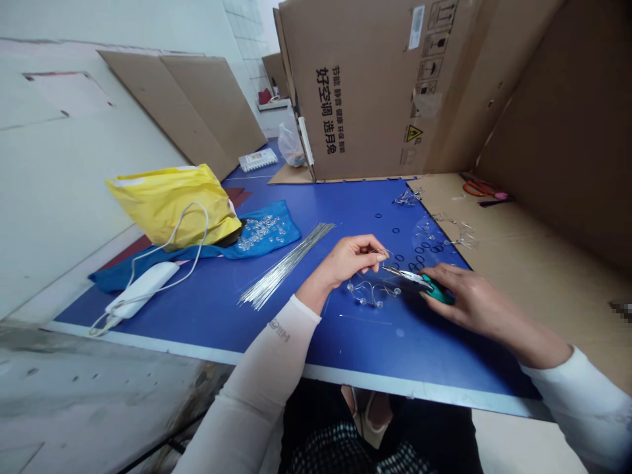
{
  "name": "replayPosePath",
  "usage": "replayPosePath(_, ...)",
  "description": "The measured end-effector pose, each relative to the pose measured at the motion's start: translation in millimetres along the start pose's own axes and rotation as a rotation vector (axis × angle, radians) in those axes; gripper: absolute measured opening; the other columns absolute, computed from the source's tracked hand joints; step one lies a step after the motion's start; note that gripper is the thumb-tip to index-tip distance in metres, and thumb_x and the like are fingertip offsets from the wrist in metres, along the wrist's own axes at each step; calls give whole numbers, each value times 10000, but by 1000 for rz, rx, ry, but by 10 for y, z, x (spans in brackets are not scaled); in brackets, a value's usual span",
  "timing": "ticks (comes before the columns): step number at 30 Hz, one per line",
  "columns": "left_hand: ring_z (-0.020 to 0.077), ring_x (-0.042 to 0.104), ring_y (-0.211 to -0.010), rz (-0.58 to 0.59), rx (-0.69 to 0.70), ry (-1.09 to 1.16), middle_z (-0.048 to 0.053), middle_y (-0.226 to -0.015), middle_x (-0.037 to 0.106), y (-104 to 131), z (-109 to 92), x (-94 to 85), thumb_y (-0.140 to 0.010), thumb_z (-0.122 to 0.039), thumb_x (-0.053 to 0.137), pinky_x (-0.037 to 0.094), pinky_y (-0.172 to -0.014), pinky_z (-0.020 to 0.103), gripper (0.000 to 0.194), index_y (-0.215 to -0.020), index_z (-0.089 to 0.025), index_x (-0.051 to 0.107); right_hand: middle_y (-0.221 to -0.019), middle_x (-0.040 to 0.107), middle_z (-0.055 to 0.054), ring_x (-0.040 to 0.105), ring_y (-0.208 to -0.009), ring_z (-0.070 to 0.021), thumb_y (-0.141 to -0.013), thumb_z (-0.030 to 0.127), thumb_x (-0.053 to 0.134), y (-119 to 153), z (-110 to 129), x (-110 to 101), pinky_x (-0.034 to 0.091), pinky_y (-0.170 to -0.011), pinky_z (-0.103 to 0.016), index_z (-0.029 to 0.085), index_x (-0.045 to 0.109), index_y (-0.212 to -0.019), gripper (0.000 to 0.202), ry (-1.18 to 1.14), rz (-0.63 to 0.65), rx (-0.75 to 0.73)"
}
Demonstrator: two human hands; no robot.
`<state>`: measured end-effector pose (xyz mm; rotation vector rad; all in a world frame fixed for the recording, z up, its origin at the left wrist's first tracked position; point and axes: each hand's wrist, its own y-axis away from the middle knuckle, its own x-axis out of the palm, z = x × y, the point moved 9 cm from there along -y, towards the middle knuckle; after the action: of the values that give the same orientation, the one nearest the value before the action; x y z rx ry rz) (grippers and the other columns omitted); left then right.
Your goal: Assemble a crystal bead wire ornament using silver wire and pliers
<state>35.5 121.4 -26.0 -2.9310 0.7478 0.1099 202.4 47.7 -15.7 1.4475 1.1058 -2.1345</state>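
Observation:
My left hand (353,258) pinches a thin wire piece with clear beads dangling below it. Wrapped in my right hand (467,296) is a pair of pliers (415,278) with green handles, its jaws pointing left at the wire by my left fingertips. Whether the jaws grip the wire, I cannot tell. The clear beads (378,303) hang or lie just under both hands, on curved wire. A bundle of straight silver wires (286,266) lies left of my left hand. Several black rings (419,259) are scattered beyond the pliers.
Clear beads (261,230) rest on a blue cloth (289,220) beside a yellow bag (172,204). A white power strip (143,289) with a cord lies at the left. Finished-looking wire pieces (461,234) and orange-handled scissors (481,189) are at the right. A large cardboard box (375,85) stands behind.

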Motion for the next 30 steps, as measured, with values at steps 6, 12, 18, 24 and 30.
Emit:
replayPosePath(6,71,530,-550,-9,13,-22,-25,-626,630,11,-30,2,-793,-310,726,358,-506,207,155,-853,-173,685,-1049,739,-128,727,-875,-247,-971,319,521,-16,-59,51,580,-750,-359,199,653,-1069,204,-77,46,55)
replayPosePath(12,62,506,-528,-37,-25,71,-23,-620,626,-13,27,-9,-780,-287,738,348,-505,201,158,-841,-162,662,-1134,714,-138,716,-963,-257,-972,344,512,4,-161,134,584,-836,-390,185,636,-1186,293,-80,82,125)
replayPosePath(18,43,484,-496,-133,-147,255,-25,-618,615,-10,150,-112,-779,-247,746,307,-488,186,161,-840,-158,627,-1158,682,-143,699,-978,-268,-969,390,493,80,-380,176,581,-857,-430,174,607,-1253,374,-29,120,245)
replayPosePath(24,42,492,-492,-124,-182,335,-16,-619,614,19,127,-71,-783,-218,742,320,-489,184,142,-845,-151,633,-1089,696,-127,705,-917,-268,-927,384,524,97,-500,154,572,-821,-416,189,647,-1189,349,-29,93,330)
replayPosePath(30,37,491,-499,-125,-198,337,-18,-630,611,24,153,-74,-790,-231,747,307,-489,182,154,-844,-148,630,-1052,709,-126,710,-887,-277,-909,384,540,102,-542,97,574,-774,-420,183,665,-1169,352,-27,52,362)
